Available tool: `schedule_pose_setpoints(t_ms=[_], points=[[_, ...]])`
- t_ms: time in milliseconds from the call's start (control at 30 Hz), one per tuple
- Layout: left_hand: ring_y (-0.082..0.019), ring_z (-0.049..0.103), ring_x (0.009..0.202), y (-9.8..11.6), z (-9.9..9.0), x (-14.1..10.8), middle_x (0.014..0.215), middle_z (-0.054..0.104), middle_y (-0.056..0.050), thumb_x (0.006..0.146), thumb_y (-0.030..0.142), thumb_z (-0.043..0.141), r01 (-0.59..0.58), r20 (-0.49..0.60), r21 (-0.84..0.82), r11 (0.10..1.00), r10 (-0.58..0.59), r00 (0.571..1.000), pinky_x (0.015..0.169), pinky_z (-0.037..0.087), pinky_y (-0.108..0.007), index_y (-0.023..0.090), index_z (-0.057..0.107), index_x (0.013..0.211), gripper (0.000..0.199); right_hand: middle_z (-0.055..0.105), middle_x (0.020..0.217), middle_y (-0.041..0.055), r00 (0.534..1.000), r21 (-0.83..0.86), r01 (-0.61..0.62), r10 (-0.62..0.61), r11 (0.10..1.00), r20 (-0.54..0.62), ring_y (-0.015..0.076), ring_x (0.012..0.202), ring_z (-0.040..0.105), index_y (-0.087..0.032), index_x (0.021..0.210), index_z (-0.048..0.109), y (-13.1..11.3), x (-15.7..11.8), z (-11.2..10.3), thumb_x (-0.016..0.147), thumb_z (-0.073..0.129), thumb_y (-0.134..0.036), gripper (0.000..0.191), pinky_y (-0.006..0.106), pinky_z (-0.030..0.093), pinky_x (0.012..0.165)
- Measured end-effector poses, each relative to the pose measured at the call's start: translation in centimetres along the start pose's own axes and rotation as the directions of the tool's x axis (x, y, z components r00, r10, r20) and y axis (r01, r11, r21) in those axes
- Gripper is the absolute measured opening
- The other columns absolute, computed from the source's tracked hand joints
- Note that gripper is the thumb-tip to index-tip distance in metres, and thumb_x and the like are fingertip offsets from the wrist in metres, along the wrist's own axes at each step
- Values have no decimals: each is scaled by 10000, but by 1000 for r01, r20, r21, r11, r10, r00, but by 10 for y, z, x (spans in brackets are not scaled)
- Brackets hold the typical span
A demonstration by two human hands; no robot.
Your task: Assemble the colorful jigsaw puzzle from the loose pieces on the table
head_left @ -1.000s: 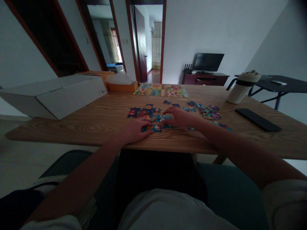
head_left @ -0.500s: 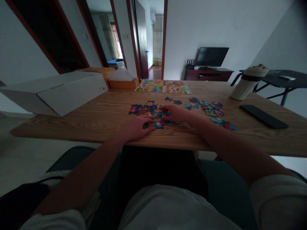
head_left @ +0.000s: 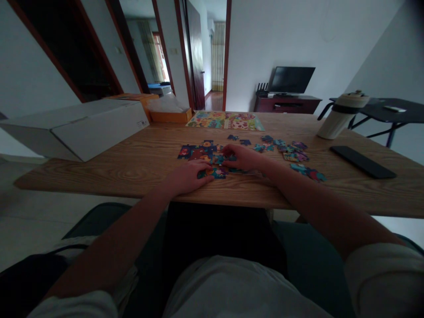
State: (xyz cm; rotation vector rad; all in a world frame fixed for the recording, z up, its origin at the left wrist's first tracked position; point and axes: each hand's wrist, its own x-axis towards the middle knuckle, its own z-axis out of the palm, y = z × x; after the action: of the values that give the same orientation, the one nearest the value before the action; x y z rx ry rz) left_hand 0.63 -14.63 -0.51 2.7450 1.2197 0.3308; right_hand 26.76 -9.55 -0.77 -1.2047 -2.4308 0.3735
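Joined puzzle pieces (head_left: 196,153) in dark blue, red and brown lie on the wooden table in front of me. My left hand (head_left: 192,176) rests at their near left edge, fingers apart, with fingertips on the lower pieces. At their right side is my right hand (head_left: 239,157), its thumb and fingers curved round a teal puzzle piece (head_left: 229,158) that they partly hide. Two loose dark blue pieces (head_left: 245,142) lie beyond my right hand. A heap of mixed loose pieces (head_left: 296,152) sits further right, with a few more (head_left: 308,171) nearer me.
A colourful picture sheet (head_left: 225,120) lies at the table's far side, beside an orange tray (head_left: 170,116). On the left is a large white box (head_left: 99,126). A beige tumbler (head_left: 342,115) and a long black object (head_left: 362,161) are on the right.
My right hand has shifted very slightly, and the teal piece at its fingertips shows a little more. My left hand has stayed in place.
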Motion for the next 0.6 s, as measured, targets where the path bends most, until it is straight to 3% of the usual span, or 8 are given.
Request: schedule_pose_setpoints(t_ms=[167,367,500,600], points=[[-259,620,1267,-1,0,-1,1364,692,-72,1028,519,510,-8,-2,-16,1000,8,1000,1138,423,-384,231,716,1235,410,773,1137,87,996,3,63,-63,998,68,225,999,721,-206,1179,720,-7,-1,0,927,714,-329,280,331,541,917],[-303,519,1403,1,-15,11,1514,583,-122,988,540,576,-28,24,5,1000,28,999,1201,351,-407,181,674,1351,520,760,1241,70,987,42,108,-112,993,117,223,1074,714,-233,1267,732,-12,-1,0,964,661,-301,319,334,523,985],[-318,502,1428,6,-20,22,1591,510,-126,927,597,652,-114,183,0,994,112,977,1202,344,-415,192,613,1454,666,737,1303,84,999,-18,21,-21,1000,38,260,1180,689,-242,1256,754,2,0,-6,961,653,-314,320,382,504,1060],[-314,543,1392,7,-17,26,1572,538,-109,927,626,634,-93,220,11,996,88,972,1166,376,-399,221,599,1472,680,733,1309,98,997,-76,-79,78,994,-19,281,1191,687,-232,1269,753,18,-2,-12,946,654,-314,347,408,508,1072]])
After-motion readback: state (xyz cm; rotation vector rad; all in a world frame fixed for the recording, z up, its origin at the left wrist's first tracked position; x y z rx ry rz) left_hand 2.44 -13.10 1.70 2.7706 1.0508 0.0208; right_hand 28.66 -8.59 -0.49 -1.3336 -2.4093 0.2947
